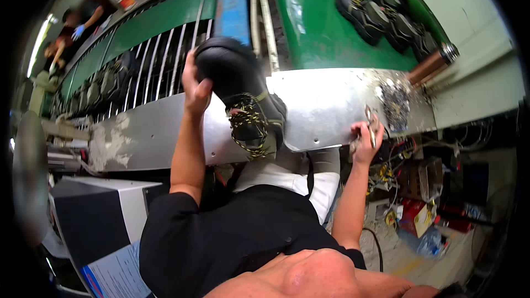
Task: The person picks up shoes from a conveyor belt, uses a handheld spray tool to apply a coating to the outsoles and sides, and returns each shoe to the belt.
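- In the left hand [194,87], raised above the metal ledge [326,107], sits a black boot [243,94]: the fingers curl around its toe end, and its laced shaft hangs down toward the person's chest.
- Yellow-and-black laces [247,124] lie loose and tangled over the boot's tongue (not visibly tied), just below and to the right of that hand.
- The right hand [367,135] rests at the near edge of the ledge, well to the right of the boot, fingers closed about a small metal tool [369,118], likely scissors or snips; the blades cannot be told open or closed.
- Just beyond the right hand lies a heap of dark trimmings [395,102], and past that a copper-coloured cylinder [433,63].
- Farther off, on the green belt [309,22], several similar boots [386,14] lie in a row, so some pairs look already handled; this one seems mid-way, held up but apart from the tool.
- Beyond the left hand runs a rack of metal rods [160,63].
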`<state>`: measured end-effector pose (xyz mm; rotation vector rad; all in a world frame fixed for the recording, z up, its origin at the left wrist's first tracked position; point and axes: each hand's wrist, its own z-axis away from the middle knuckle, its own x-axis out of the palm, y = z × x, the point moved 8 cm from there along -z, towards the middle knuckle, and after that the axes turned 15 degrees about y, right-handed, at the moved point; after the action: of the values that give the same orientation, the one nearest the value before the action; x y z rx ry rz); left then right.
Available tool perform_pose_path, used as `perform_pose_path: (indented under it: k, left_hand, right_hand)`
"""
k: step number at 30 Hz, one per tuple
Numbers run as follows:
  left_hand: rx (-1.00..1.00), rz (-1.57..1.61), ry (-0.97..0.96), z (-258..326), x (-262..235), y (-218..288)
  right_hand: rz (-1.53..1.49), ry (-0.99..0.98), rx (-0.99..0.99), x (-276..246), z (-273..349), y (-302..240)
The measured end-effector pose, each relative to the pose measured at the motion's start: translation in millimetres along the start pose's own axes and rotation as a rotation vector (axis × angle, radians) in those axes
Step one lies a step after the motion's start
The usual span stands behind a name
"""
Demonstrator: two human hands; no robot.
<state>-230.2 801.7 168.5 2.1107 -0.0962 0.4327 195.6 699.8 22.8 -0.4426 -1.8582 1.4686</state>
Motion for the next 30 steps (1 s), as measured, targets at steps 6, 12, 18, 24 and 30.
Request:
perform_pose_path:
  k: [6,12,18,24,30]
  left_hand:
    - [0.113,-0.342,-0.349,-28,45,25]
    - [0.088,-0.323,-0.311,-35,54,18]
    - [-0.015,-0.283,-0.267,-48,44,-2]
    - [-0.083,-0.221,-0.239,-58,26,-21]
    - [-0.152,-0.189,-0.168,-64,6,-38]
  right_hand:
    - [-0.056,-0.392,0.101,82,86,-36]
    - [-0.059,-0.804,-0.299,188,109,-115]
    - [0.072,-0.671,-0.374,246,99,-124]
    - [0.031,-0.556,-0.211,219,105,-73]
    - [-0.01,-0.521,-0.146,182,128,-26]
